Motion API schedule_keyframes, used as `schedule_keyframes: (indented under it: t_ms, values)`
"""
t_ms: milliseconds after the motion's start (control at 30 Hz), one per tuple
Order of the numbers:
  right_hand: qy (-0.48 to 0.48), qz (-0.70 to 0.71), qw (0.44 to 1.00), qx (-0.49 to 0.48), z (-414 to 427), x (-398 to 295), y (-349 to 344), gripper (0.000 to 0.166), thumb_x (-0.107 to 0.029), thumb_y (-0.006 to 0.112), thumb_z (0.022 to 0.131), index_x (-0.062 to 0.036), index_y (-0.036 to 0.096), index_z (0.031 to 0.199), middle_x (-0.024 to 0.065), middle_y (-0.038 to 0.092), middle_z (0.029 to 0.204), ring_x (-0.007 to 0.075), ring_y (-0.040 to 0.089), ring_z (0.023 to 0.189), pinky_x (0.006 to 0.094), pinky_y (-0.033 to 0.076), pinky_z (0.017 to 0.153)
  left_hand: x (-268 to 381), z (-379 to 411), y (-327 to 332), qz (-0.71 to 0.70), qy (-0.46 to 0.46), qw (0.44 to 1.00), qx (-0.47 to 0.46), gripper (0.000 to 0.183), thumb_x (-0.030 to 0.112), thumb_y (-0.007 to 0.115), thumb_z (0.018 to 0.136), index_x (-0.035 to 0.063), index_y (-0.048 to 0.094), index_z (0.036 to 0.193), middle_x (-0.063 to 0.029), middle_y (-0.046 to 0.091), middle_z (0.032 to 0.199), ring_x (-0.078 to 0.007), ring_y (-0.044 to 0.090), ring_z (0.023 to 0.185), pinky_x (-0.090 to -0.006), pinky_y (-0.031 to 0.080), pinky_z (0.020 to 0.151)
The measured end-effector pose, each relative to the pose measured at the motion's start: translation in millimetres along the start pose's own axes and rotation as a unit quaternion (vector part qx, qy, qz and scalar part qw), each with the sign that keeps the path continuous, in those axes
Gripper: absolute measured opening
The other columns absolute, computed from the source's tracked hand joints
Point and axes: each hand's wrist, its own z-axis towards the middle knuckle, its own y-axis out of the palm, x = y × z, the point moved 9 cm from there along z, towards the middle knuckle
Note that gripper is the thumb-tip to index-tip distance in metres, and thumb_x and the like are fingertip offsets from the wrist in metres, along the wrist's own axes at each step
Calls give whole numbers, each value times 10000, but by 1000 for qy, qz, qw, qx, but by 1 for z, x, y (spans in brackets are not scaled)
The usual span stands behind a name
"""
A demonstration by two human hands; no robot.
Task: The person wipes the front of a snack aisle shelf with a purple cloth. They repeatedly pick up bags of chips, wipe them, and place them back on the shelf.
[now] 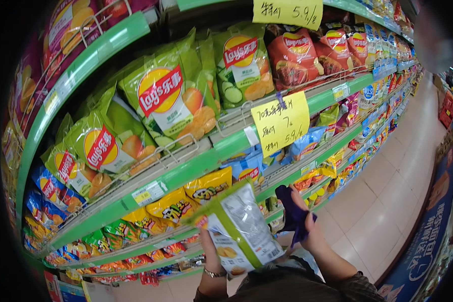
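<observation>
My left hand (pixel 210 251), with a metal watch or bracelet at its wrist, holds a green and silver bag of potato chips (pixel 241 226) by its left side, the printed back turned up. To its right, my right hand (pixel 309 226) grips a dark purple cloth (pixel 292 215), which spreads over the palm and fingers. The cloth and the bag are close together. Behind them, large green bags of Lay's chips (pixel 168 102) stand upright on a shelf, beside red chip bags (pixel 294 56).
Green-edged shelves (pixel 226 145) with wire guards curve past me, stocked with snack bags. Yellow handwritten price signs (pixel 281 122) hang from them. The tiled aisle floor (pixel 362 211) runs along the right, bordered by a blue display base (pixel 424 241). A blurred pale shape covers the upper right.
</observation>
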Motion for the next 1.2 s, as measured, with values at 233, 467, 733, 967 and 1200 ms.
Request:
schedule_keyframes:
  t_ms: [233, 467, 733, 967, 1200]
  values:
    - [-81, -302, 941, -134, 10, -12, 66, 501, -199, 429, 856, -72, 270, 1313, 235, -24, 1378, 390, 141, 1260, 371, 207, 999, 1, -13, 6, 66, 108, 990, 63, 403, 351, 315, 905, 7, 497, 1010, -70, 549, 861, -122, 549, 700, -244, 454, 573]
    - [125, -281, 934, -182, -41, 54, 27, 453, -290, 383, 890, -106, 305, 1296, 229, 314, 1290, 351, 329, 1187, 330, 267, 968, 30, -13, -22, -54, 129, 986, 96, 404, 375, 322, 897, 44, 421, 1107, -63, 508, 997, -140, 521, 857, -273, 441, 710]
    - [-7, -392, 916, -81, -55, 23, 2, 572, -132, 560, 754, -79, 337, 1278, 218, 168, 1355, 369, 277, 1207, 382, 250, 977, 60, -52, 49, -54, 194, 979, -5, 516, 468, 272, 892, 73, 327, 1219, -48, 410, 1182, -156, 439, 1043, -305, 355, 893]
    - [-175, -519, 835, -52, -81, 38, 14, 741, -213, 737, 553, -167, 409, 1216, 255, 270, 1279, 444, 420, 1004, 459, 369, 863, 15, -60, 86, -170, 88, 979, -71, 522, 443, 269, 897, 95, 264, 1287, -81, 355, 1274, -230, 379, 1143, -373, 304, 956]
    - [139, 78, 958, 238, -69, 73, -91, 435, -217, 503, 853, 0, 357, 1201, 96, 511, 1080, 191, 480, 1020, 292, 369, 879, -3, -73, 147, 40, 123, 953, -274, 581, 279, 430, 829, 16, 225, 1306, -180, 222, 1346, -327, 248, 1230, -512, 212, 983]
